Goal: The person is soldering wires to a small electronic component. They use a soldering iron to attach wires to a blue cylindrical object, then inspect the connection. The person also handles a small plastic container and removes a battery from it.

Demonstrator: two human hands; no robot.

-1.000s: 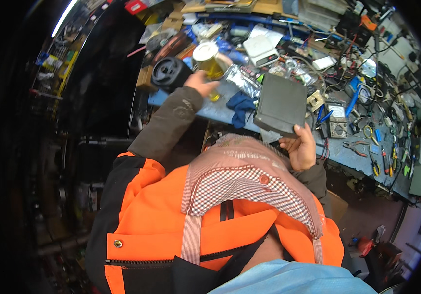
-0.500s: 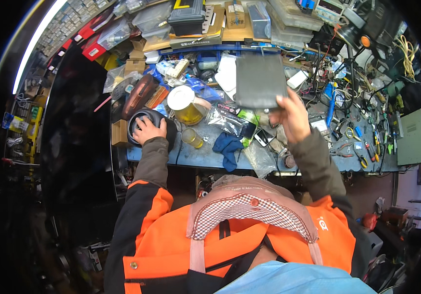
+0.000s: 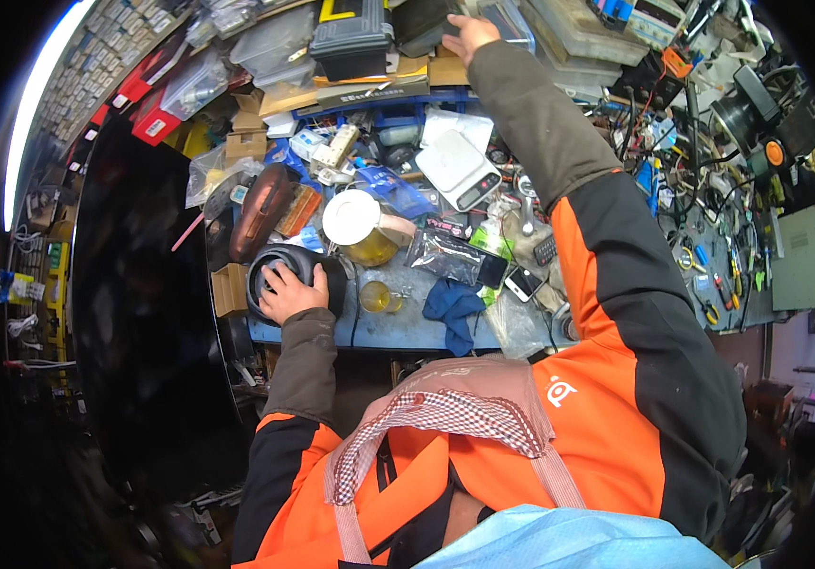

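My left hand (image 3: 288, 289) rests with fingers apart on the round top of a black device (image 3: 328, 275). Beside it stand a glass of yellow liquid (image 3: 379, 297) and a white-lidded pitcher (image 3: 368, 245). My right hand (image 3: 470, 36) is stretched up to the back shelf, fingers apart at the edge of a dark flat object (image 3: 419, 28), beside a grey-black toolbox (image 3: 351, 45). A white scale (image 3: 455, 168), a crumpled blue cloth (image 3: 447, 310), a clear bag (image 3: 441, 257) and a phone (image 3: 523, 283) lie below on the blue bench (image 3: 398, 332).
Clear bins (image 3: 275, 47) and red boxes (image 3: 151, 120) line the back. A large black panel (image 3: 142, 322) stands left of the bench. Cables, pliers and screwdrivers (image 3: 725, 284) crowd the right side, near a grey-green metal case (image 3: 801, 261) and a black lamp-like item (image 3: 749, 109).
My right hand has carried the dark flat object from the bench front up to the back shelf, uncovering the scale. My left hand moved from near the pitcher onto the black device.
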